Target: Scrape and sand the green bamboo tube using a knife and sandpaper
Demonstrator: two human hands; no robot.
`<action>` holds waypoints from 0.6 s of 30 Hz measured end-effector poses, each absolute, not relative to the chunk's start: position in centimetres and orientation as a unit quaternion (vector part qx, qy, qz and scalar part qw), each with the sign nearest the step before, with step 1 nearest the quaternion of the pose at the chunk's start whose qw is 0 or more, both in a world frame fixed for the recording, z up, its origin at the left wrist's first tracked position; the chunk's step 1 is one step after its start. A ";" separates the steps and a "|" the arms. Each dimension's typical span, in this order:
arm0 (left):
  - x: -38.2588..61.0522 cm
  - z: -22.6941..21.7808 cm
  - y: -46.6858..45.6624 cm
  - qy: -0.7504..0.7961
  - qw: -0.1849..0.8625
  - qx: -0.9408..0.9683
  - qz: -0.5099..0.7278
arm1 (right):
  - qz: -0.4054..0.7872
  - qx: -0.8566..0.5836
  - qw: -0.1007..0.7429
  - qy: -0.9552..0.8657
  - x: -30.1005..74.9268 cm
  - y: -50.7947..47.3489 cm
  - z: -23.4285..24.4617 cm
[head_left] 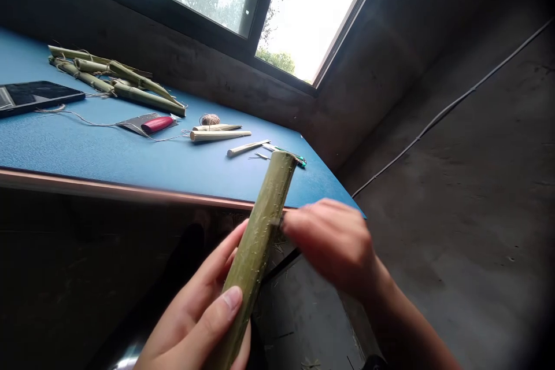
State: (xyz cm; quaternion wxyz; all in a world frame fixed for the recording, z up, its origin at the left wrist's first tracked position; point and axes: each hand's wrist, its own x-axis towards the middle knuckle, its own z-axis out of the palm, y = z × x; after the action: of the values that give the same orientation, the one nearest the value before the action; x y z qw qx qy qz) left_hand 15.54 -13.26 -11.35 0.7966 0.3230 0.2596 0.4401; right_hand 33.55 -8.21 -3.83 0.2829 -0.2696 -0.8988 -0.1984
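Note:
My left hand [208, 306] is wrapped round the lower part of a thick green branch [260, 231], thumb on its near face. Small pale specks dot the branch's bark, and its cut top end tilts away to the right. My right hand [332, 243], smeared by motion, is closed in a fist just right of the branch. From that fist a small dark tip [278, 221] pokes out against the bark; what it belongs to is hidden.
On the blue table [87, 144] lie a bundle of green stalks [147, 98], a phone [39, 95], a red-handled tool [156, 124], a twine ball [210, 119], peeled sticks [221, 135] and a green-handled tool [300, 162]. A cable [446, 110] hangs along the right wall.

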 end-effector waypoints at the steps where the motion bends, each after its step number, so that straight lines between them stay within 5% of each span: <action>1: 15.6 -11.4 -13.3 0.259 0.795 0.328 0.439 | -0.201 -0.285 0.302 -0.887 33.7 -8.1 -3.8; 6: 15.5 -11.7 -13.3 0.272 0.774 0.370 0.436 | -0.163 -0.248 0.254 -0.921 33.7 -8.3 -3.7; 11: 15.2 -11.8 -13.2 0.298 0.758 0.384 0.435 | -0.187 -0.297 0.335 -0.874 33.9 -8.2 -3.9; 18: 15.3 -11.4 -13.0 0.274 0.779 0.361 0.433 | -0.144 -0.265 0.290 -0.908 33.9 -8.4 -4.4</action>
State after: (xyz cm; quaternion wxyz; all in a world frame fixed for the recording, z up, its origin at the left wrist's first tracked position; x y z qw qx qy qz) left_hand 15.26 -13.04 -11.45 0.7792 0.3606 0.2738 0.4334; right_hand 33.87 -8.36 -4.39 0.2900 -0.2652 -0.9082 -0.1440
